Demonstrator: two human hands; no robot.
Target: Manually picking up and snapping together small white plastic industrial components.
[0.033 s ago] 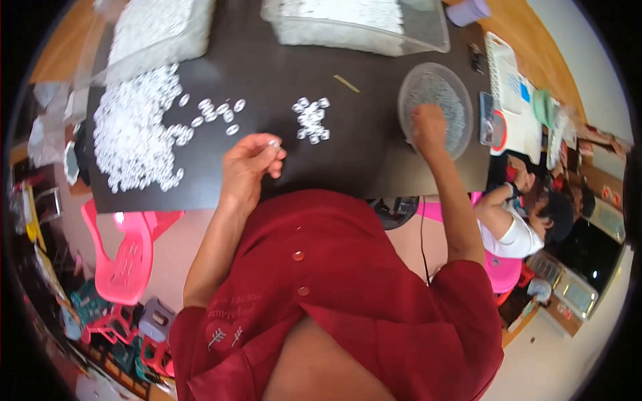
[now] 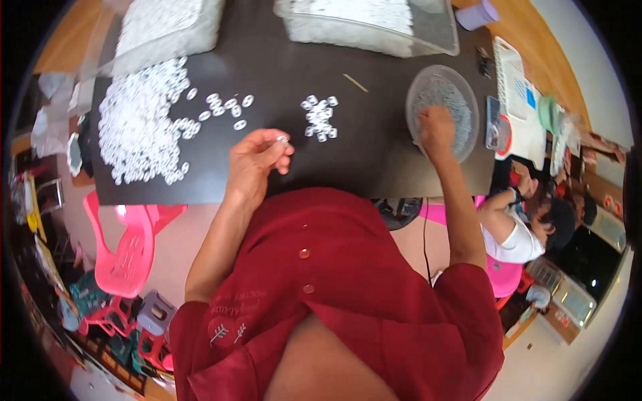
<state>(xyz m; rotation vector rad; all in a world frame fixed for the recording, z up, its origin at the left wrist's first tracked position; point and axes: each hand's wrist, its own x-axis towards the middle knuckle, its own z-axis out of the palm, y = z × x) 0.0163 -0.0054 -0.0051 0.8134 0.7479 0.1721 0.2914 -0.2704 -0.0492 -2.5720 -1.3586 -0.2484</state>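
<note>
My left hand [image 2: 257, 157] hovers over the near edge of the black tabletop [image 2: 361, 167], with a small white ring [image 2: 282, 139] pinched between its fingertips. A small cluster of white rings [image 2: 319, 117] lies just beyond it, and a few loose ones [image 2: 231, 107] lie to its left. At the far left spreads a large heap of white rings [image 2: 144, 127]. My right hand [image 2: 436, 130] reaches into a clear round bowl [image 2: 468, 93] of tiny grey parts, fingers curled down among them. What those fingers hold is hidden.
Two clear containers of white parts [image 2: 374, 27] [image 2: 167, 27] stand at the table's far edge. A white tray [image 2: 515, 87] and a purple cup [image 2: 478, 15] are on the right. Another person [image 2: 521, 227] sits at the lower right. A pink plastic chair [image 2: 127, 247] stands on the left.
</note>
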